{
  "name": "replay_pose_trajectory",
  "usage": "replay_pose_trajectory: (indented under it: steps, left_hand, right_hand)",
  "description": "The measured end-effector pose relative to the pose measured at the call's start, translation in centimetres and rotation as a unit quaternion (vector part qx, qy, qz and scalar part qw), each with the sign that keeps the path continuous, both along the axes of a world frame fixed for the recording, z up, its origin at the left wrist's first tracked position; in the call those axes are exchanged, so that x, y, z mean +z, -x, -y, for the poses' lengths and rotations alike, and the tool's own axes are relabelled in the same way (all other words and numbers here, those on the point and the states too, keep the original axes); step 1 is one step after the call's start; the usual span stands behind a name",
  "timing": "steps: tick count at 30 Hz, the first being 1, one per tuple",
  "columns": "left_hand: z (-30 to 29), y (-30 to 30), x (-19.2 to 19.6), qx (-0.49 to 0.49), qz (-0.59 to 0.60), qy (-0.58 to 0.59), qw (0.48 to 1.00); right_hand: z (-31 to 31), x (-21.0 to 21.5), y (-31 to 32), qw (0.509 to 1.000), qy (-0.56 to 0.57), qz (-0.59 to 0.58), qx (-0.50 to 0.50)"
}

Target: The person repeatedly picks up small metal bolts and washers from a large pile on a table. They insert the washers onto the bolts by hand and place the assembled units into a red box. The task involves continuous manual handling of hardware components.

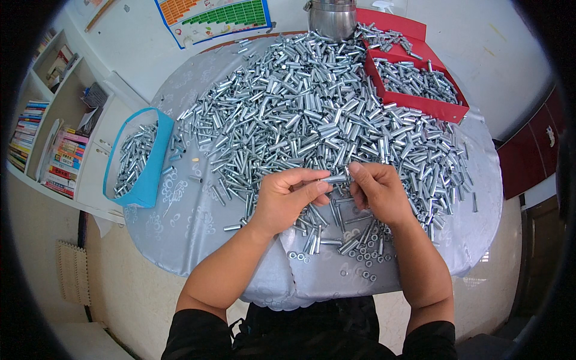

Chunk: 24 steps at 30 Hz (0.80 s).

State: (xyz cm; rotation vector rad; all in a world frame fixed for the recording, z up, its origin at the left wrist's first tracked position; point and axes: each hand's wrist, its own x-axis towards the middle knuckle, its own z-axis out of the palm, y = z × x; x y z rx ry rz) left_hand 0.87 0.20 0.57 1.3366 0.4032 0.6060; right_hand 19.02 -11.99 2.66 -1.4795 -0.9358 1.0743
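My left hand (281,201) is closed, with thumb and fingers pinching a shiny metal expansion bolt (335,179) that lies roughly level and points right. Against the bolt's right end, my right hand (381,193) is closed in a pinch around a small metal piece, mostly hidden by the thumb, perhaps a nut or washer. Both hands are just above the near part of a large heap of metal bolts and sleeves (288,108). Between my forearms, several loose nuts and washers (367,258) lie near the table's front edge.
The heap covers much of an oval table with a silvery cloth (198,240). A blue open box (150,180) of bolts stands at the left. At the far right is a red box (414,103) of bolts, beside a steel pot (332,21). A bookshelf (90,144) stands further left.
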Motion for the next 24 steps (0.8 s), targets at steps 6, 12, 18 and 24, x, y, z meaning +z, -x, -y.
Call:
replay_pose_trajectory:
  steps: [6,12,18,24]
  left_hand:
    - [0.1,-0.2,0.3,0.016,-0.003,0.005,1.000]
    - [0.0,-0.1,0.0,0.019,-0.006,0.006,1.000]
    - [0.1,-0.2,0.2,0.014,-0.003,0.016,1.000]
    - [0.0,-0.2,0.1,0.021,0.008,0.008,1.000]
  right_hand:
    - [-0.3,-0.3,0.2,0.992,-0.081,0.013,-0.091]
    - [-0.6,-1.2,1.0,0.985,-0.162,0.040,-0.034]
    - [-0.1,-0.1,-0.1,0.998,-0.023,-0.042,-0.037]
    - [-0.1,-0.4,0.2,0.995,-0.059,0.083,-0.015]
